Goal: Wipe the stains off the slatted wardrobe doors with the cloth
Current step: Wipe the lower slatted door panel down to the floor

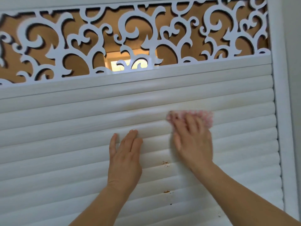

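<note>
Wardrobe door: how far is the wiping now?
In hand: the right hand presses the pink cloth on the upper slats; the left hand rests flat on the door. Left: orange stains and lower down. Done: cannot tell.

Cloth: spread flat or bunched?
Mostly flat: the cloth lies pressed on the slats under the right hand; blur hides folds.

I'm in a home, likely a bedroom: white slatted wardrobe door with carved scrollwork panel above, warm-lit room behind it.
</note>
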`<move>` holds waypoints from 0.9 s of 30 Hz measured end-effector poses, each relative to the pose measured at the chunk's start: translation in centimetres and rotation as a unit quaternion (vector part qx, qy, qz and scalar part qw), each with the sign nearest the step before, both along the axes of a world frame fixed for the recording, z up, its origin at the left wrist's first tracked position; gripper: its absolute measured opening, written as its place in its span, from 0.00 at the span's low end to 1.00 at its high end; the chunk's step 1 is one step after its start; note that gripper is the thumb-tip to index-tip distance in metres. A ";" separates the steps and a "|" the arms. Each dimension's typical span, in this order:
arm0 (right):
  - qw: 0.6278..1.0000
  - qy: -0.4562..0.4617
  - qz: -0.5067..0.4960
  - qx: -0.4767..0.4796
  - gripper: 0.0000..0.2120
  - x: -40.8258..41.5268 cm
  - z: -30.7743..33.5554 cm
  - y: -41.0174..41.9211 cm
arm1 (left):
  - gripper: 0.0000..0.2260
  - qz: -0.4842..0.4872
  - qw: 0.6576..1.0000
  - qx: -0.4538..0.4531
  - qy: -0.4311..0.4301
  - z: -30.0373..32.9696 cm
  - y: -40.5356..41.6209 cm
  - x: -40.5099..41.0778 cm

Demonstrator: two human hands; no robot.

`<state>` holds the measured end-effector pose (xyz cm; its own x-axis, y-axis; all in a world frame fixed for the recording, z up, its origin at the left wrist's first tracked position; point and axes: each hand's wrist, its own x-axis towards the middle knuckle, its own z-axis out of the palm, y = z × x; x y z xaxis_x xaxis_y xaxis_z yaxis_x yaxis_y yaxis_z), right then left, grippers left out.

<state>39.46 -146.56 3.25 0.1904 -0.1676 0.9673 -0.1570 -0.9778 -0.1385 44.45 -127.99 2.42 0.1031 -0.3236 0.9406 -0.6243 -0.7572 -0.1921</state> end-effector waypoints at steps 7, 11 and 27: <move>0.980 0.069 0.059 -0.176 0.24 2.2 2.4 7.6 | 0.18 0.005 0.998 -0.061 0.032 1.1 1.7 -0.6; 0.977 0.074 0.035 -0.198 0.26 2.3 3.6 7.0 | 0.18 0.028 0.996 -0.067 0.048 1.2 2.3 -0.4; 0.970 0.027 0.086 -0.224 0.23 4.7 6.2 13.2 | 0.21 0.056 0.996 -0.038 0.063 1.0 6.3 0.3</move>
<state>44.16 -133.41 9.49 0.2308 0.3072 0.9232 0.0194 -0.9501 0.3113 44.78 -121.70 3.38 0.2524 -0.2323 0.9393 -0.5512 -0.8324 -0.0577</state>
